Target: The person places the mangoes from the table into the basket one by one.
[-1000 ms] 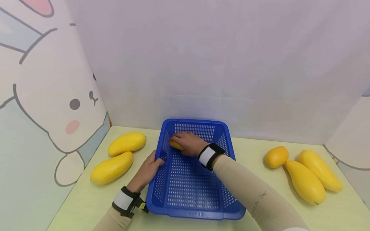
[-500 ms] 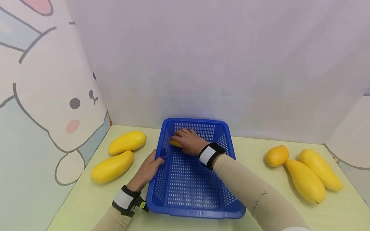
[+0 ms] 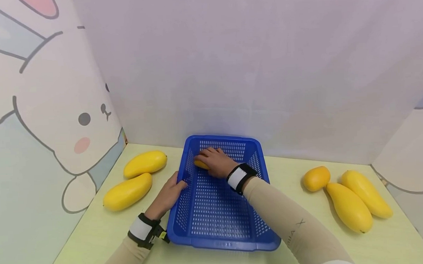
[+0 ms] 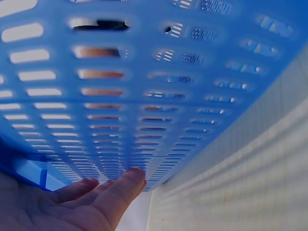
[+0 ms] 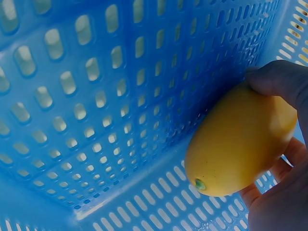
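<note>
Held fruit [image 5: 236, 142]: I am holding it inside the blue basket [image 3: 224, 246], towards the basket's upper left in the head view, beside the side wall; I cannot tell whether it is touching the basket's floor.
Fruit's weight: it is looking plump and firm, and I am judging it light enough for one hand; if it is real and ripe, hard squeezing could be bruising it.
Fruit's skin: it is looking smooth, so I am expecting some slip on the rounded sides.
Fruit's best hold: the wide middle is offering the surest grip; the narrower end with the green tip [image 5: 200, 184], at lower middle of the right wrist view, is giving less.
Right hand [image 3: 217, 163]: my fingers are curling round one side and my thumb is pressing the other, pinching the fruit.
Left hand [image 3: 169, 193]: my thumb is hooking over the basket's left rim, my fingers lying outside, pinching the wall between them.
Table [image 3: 292, 230], left of frame: two yellow fruits are lying close together, an upper fruit [image 3: 145, 164] and a lower fruit [image 3: 127, 192].
Table, right of frame: three are lying there, a small orange fruit [image 3: 316, 179], a front long fruit [image 3: 349, 207] and a back long fruit [image 3: 367, 194].
Fruit count: I am counting six, one in hand, five on the table.
Basket count: I am seeing one.
</note>
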Demonstrator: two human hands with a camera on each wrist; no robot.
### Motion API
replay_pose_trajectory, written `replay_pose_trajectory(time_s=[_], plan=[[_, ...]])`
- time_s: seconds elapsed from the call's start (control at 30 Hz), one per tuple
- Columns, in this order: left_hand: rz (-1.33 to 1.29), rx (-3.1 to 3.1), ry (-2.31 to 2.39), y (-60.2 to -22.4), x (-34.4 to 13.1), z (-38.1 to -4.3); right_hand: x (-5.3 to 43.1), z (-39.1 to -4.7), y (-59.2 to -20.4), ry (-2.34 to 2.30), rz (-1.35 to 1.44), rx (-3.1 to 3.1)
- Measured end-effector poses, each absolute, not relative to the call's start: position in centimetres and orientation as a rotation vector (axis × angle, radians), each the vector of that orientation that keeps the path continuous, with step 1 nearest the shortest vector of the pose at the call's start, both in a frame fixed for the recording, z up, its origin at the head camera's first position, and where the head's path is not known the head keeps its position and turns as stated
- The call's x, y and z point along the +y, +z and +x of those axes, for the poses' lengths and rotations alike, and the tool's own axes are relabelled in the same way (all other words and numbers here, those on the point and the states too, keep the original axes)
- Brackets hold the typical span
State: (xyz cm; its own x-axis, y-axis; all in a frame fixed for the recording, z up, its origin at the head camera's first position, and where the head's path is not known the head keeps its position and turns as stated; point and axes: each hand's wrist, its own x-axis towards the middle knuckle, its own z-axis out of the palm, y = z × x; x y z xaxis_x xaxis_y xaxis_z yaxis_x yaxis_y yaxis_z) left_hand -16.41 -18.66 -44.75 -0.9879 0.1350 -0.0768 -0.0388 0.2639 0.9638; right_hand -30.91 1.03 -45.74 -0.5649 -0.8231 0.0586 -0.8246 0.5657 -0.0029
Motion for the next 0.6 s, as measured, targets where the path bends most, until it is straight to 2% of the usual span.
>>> replay_pose_trajectory(time_s=[0.6], plan=[[0.069,2.385,1.832,-45.27,-18.4,-16.73,1.26,-30.78,-45.92,0.122,1.425,-2.733]])
